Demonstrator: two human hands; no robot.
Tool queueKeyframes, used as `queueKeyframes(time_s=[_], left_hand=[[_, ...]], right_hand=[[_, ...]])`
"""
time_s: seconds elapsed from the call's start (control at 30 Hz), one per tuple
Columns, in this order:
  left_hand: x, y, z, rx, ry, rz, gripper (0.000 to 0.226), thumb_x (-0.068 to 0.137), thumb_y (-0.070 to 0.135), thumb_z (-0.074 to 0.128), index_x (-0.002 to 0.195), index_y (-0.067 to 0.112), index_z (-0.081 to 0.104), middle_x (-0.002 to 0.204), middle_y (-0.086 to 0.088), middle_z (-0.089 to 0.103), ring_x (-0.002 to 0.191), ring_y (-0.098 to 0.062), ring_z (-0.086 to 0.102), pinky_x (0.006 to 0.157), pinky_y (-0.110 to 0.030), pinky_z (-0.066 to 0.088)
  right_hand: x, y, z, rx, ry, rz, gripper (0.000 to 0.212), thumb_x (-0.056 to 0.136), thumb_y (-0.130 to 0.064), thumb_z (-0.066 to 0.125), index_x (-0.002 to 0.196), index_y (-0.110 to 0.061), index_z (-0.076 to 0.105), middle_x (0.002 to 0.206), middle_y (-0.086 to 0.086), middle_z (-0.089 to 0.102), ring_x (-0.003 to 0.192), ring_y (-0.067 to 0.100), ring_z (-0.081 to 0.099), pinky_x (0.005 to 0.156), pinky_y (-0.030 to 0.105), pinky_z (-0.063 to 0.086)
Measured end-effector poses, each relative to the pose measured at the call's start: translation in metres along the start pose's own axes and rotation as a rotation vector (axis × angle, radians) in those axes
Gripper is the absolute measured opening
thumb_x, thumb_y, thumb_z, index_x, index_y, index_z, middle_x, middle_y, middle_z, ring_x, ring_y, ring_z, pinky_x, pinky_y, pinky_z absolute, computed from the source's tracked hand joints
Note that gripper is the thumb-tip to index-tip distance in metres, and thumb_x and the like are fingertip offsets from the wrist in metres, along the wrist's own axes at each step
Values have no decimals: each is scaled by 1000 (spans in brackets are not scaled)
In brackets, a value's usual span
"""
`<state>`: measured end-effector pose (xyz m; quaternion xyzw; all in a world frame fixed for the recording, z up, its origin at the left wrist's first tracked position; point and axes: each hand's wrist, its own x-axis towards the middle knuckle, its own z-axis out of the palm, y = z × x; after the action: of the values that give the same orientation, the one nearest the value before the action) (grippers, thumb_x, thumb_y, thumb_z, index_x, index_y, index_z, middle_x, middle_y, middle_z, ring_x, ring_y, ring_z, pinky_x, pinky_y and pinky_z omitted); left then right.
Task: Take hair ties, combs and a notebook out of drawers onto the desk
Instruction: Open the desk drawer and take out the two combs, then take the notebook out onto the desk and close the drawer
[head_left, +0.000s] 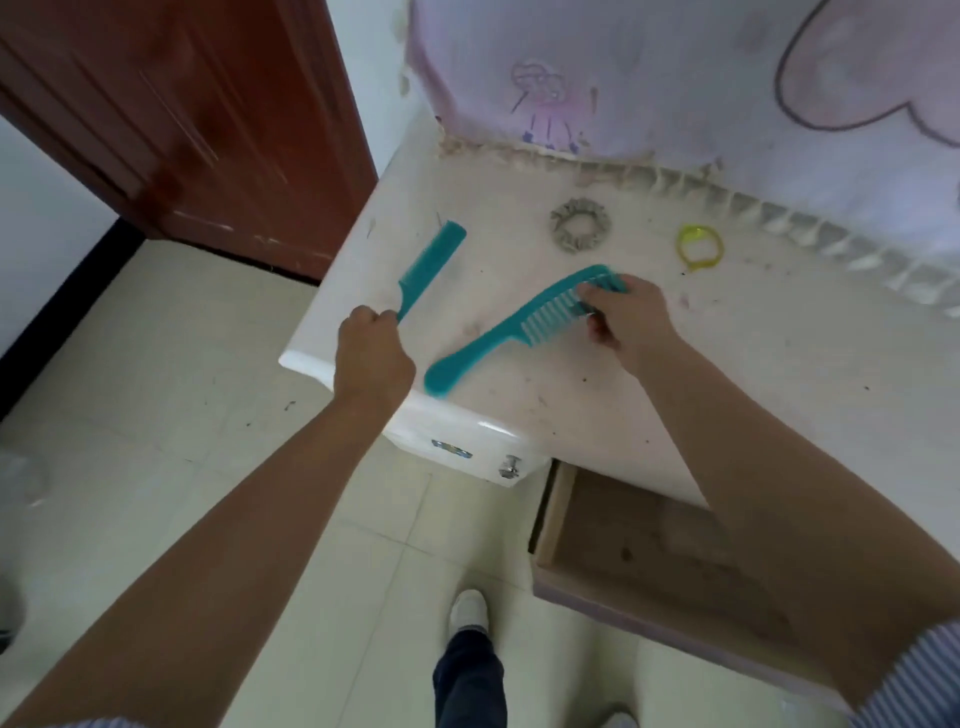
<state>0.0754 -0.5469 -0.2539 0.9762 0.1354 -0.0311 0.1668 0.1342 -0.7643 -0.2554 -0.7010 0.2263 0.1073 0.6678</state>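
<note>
My left hand (371, 353) is closed around the handle of a slim teal fine-tooth comb (434, 262), which points up and away over the white desk (727, 374) near its left corner. My right hand (631, 319) grips the toothed end of a large teal wide-tooth comb (498, 338); its handle reaches toward the desk's front left edge. Behind the combs a grey scrunchie (581, 224) and a yellow hair tie (699, 246) lie on the desk. No notebook shows.
An open wooden drawer (623, 540) sticks out below the desk, partly hidden by my right arm. A closed white drawer with a metal knob (510, 465) sits at the front corner. Pink fabric (675, 78) hangs behind; a red-brown door (208, 130) stands left. Tiled floor below.
</note>
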Motion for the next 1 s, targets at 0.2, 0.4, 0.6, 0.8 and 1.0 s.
queueKeyframes(time_s=[0.2, 0.4, 0.6, 0.8, 1.0], left_hand=[[38, -1, 21, 68, -46, 46, 31, 87, -7, 47, 117, -3, 52, 116, -22, 54, 107, -34, 48, 88, -38, 46], [18, 11, 25, 69, 36, 76, 42, 92, 8, 51, 132, -2, 43, 132, -23, 49, 121, -36, 43, 100, -44, 41], [-57, 81, 60, -43, 163, 672, 25, 70, -6, 61, 93, -11, 69, 94, -32, 69, 90, -47, 66, 85, -48, 53], [-193, 170, 140, -73, -503, 983, 27, 77, 1, 56, 100, -4, 67, 95, -24, 69, 85, -35, 67, 71, -37, 57], [-250, 266, 198, 4, -1002, 337, 34, 98, 12, 42, 127, -4, 49, 136, -25, 51, 123, -33, 50, 98, -31, 42]], right_hand=[[56, -3, 34, -911, 29, -214, 34, 76, -38, 71, 77, -14, 48, 65, 2, 46, 58, 17, 45, 46, 26, 33], [47, 14, 28, -923, 92, -400, 37, 88, -35, 56, 109, -4, 53, 82, 8, 51, 77, 24, 51, 63, 29, 33], [-39, 65, -76, -837, 167, -598, 15, 79, 7, 61, 91, 15, 63, 98, 35, 62, 86, 41, 64, 73, 26, 42], [-162, 155, -245, -1046, 81, -556, 25, 78, -5, 52, 79, 14, 67, 90, 33, 68, 90, 35, 60, 81, 35, 46], [-140, 203, -350, -1148, 77, 305, 40, 88, -9, 52, 124, 6, 48, 128, 29, 52, 117, 42, 49, 99, 44, 42]])
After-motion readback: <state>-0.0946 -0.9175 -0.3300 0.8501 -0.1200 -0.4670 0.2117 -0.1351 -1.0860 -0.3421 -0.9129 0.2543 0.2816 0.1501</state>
